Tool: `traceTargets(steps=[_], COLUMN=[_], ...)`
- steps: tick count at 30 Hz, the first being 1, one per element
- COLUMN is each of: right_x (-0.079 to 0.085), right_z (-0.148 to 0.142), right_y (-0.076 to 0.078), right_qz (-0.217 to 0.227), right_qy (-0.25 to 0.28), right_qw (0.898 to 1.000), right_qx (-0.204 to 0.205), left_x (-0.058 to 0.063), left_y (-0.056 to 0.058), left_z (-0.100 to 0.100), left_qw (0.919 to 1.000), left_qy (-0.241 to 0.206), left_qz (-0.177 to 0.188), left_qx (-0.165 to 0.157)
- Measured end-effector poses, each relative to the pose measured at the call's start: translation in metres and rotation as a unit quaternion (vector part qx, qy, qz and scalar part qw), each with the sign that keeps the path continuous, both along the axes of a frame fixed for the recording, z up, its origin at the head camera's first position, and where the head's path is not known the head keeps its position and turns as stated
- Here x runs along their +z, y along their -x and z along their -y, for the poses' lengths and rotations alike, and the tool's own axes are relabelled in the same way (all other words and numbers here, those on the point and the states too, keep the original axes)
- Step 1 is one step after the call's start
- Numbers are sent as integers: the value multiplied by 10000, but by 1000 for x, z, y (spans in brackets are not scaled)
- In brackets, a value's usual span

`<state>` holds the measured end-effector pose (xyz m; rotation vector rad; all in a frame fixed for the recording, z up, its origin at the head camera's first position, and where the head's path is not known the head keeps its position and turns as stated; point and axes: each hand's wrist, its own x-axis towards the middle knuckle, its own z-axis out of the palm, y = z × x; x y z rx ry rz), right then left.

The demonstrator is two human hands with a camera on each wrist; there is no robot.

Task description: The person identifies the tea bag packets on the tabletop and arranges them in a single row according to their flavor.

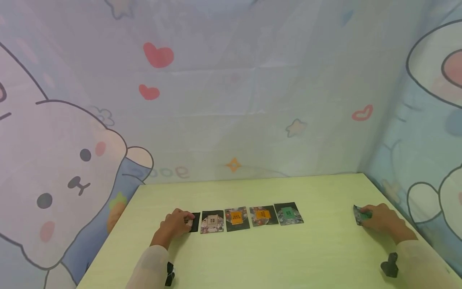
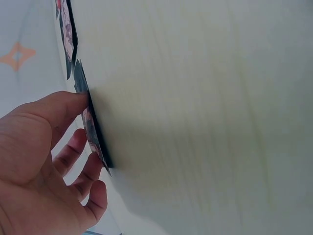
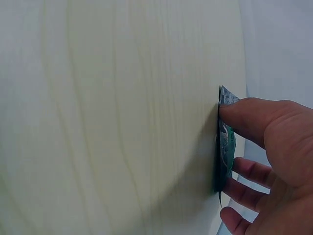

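Observation:
At the left end of a row of small flat packets, my left hand (image 1: 174,223) holds a dark packet (image 1: 196,223) between thumb and fingers. The left wrist view shows the thumb (image 2: 73,100) on that packet's near edge and the fingertips along its far part. Well to the right of the row, my right hand (image 1: 385,221) pinches a green-labelled packet (image 3: 226,147), thumb on the near edge and fingers on the other side. Much of each held packet is hidden by the hand. Both packets are low over the tabletop, and the right one casts a shadow.
Beside the left hand lie a pale-pink-labelled packet (image 1: 212,222), two orange-labelled packets (image 1: 242,226) and a green-labelled packet (image 1: 288,220), slightly askew. They rest on a pale yellow-green wood-grain table (image 1: 252,257). A printed cloth backdrop (image 1: 231,100) hangs behind and along both sides.

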<state>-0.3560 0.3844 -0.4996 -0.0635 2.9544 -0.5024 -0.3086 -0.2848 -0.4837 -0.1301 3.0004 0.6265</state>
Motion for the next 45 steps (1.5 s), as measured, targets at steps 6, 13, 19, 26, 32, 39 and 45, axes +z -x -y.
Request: traceTargets(steps=[6,13,19,26,32,39,45], right_x=[-1,-1,0,1,1,-4,-3], right_z=[12,27,41,54,65,75,82], right_y=[-2,1,3,3,5,8,12], right_qz=[-147,-310,-337,-444,-523,-540,-594], right_qy=[2,-58,-36,27,69,70,38], right_qw=[9998,9990,9988,9980,9972,9970,9967], right_qx=[129,312,362,442,529,549,549], left_x=[-1,-2,-1,-3,-3,-1,0], left_y=[-1,-1,-2,0,-1,-2,0], left_z=[0,-1,-1,0,0,-1,0], left_qw=[10000,10000,10000,10000,10000,10000,10000], left_qy=[-22,-9,26,7,-4,-1,46], left_qz=[43,89,45,69,39,36,20], left_qx=[7,23,-12,16,9,-4,-4])
